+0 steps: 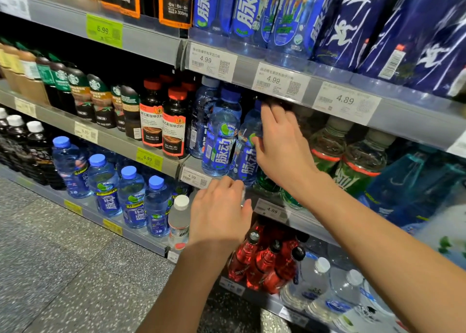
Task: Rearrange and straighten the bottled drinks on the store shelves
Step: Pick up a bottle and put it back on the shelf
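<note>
Shelving unit point(151, 44): grey metal tiers, price tags on the front rails, white and green.

Top tier: large dark-blue labelled bottles point(393, 30), white figure print; strongly blurred at right.

Middle tier, left to right: dark coffee bottles with green labels point(83, 98), black bottles with red caps and orange labels point(174, 126), then clear blue bottles, then green bottles point(353, 161).

Blue bottle, front point(222, 136): translucent blue plastic, blue cap, blue label with white characters and a green spot. Upright at the shelf edge.

Blue bottle, second point(245, 156): same type, just right of the first, leaning slightly; top partly hidden by the hand.

Right hand point(280, 141): reaches into the middle tier; thumb and fingers curled round the upper part of the second blue bottle, gripping it.

Left hand point(219, 214): lower, at the shelf rail near the 4.99 tag point(195, 179). Fingers bent; whether they hold anything cannot be told.

Bottom tiers: more blue bottles point(106, 189), red bottles point(264, 264).
</note>
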Demonstrator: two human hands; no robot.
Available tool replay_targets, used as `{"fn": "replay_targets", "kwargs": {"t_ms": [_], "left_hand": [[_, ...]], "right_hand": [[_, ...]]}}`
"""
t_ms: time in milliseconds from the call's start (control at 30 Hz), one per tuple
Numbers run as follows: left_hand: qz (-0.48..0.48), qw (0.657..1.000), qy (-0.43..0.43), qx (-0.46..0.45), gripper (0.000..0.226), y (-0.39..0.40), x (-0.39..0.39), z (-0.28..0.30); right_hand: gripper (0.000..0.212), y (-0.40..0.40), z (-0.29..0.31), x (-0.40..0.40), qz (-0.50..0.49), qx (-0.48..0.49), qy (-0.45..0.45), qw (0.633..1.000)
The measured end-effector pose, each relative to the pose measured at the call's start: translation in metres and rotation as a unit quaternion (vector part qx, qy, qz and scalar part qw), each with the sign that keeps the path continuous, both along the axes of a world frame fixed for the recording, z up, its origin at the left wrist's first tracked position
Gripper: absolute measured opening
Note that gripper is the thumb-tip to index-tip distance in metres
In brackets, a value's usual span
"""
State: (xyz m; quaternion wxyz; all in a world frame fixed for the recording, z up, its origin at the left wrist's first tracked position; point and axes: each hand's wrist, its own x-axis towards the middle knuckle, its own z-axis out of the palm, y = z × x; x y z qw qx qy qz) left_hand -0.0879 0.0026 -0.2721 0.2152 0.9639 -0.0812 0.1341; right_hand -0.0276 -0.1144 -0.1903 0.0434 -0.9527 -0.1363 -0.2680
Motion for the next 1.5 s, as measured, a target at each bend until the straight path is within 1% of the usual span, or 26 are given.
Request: {"fn": "replay_targets", "kwargs": {"t_ms": [67,133,200,267,367,433,533,667,867,1000,1133,1200,1300,1433,1500], "left_hand": [[-0.002,1.0,-0.001,0.002,0.033,0.0,0.0,-0.002],[-0.004,1.0,-0.007,0.003,0.033,-0.002,0.0,-0.003],[-0.009,1.0,-0.013,0.012,0.032,-0.004,0.0,-0.004],[-0.017,0.999,-0.018,0.025,0.032,-0.008,-0.001,-0.004],[-0.029,0.998,-0.036,0.04,0.03,-0.015,-0.005,-0.003],[-0.038,0.997,-0.046,0.056,0.029,-0.026,-0.01,0.0],[-0.052,0.994,-0.057,0.072,0.029,-0.044,-0.02,0.005],[-0.075,0.991,-0.06,0.097,0.03,-0.075,-0.032,0.01],[-0.117,0.981,-0.071,0.139,0.025,-0.134,-0.053,0.017],[-0.136,0.977,-0.075,0.148,0.023,-0.17,-0.065,0.013],[-0.151,0.973,-0.086,0.149,0.022,-0.203,-0.073,0.007],[-0.155,0.973,-0.087,0.151,0.026,-0.218,-0.075,0.004],[-0.16,0.974,-0.087,0.134,0.037,-0.24,-0.08,0.004],[-0.174,0.978,-0.084,0.081,0.051,-0.272,-0.085,0.01],[-0.18,0.979,-0.09,0.044,0.058,-0.287,-0.083,0.016]], "right_hand": [[0.041,-0.015,-0.007,-0.008,0.044,0.046,-0.027,0.998],[0.026,-0.032,-0.016,-0.02,0.072,0.083,-0.049,0.993],[0.019,-0.051,-0.027,-0.034,0.067,0.091,-0.03,0.993],[0.022,-0.069,-0.038,-0.048,0.047,0.092,0.009,0.995],[0.037,-0.094,-0.049,-0.067,-0.003,0.108,0.072,0.992],[0.048,-0.112,-0.052,-0.08,-0.032,0.116,0.091,0.989],[0.053,-0.137,-0.053,-0.101,-0.059,0.117,0.105,0.986],[0.051,-0.174,-0.05,-0.124,-0.083,0.137,0.109,0.981],[0.053,-0.241,-0.048,-0.157,-0.115,0.167,0.101,0.974],[0.05,-0.277,-0.048,-0.168,-0.113,0.185,0.105,0.971],[0.046,-0.304,-0.05,-0.174,-0.102,0.228,0.09,0.964],[0.044,-0.316,-0.053,-0.177,-0.099,0.25,0.085,0.959],[0.043,-0.334,-0.061,-0.182,-0.105,0.28,0.067,0.952],[0.033,-0.356,-0.076,-0.187,-0.129,0.324,0.049,0.936],[0.029,-0.368,-0.081,-0.187,-0.136,0.331,0.042,0.933]]}}
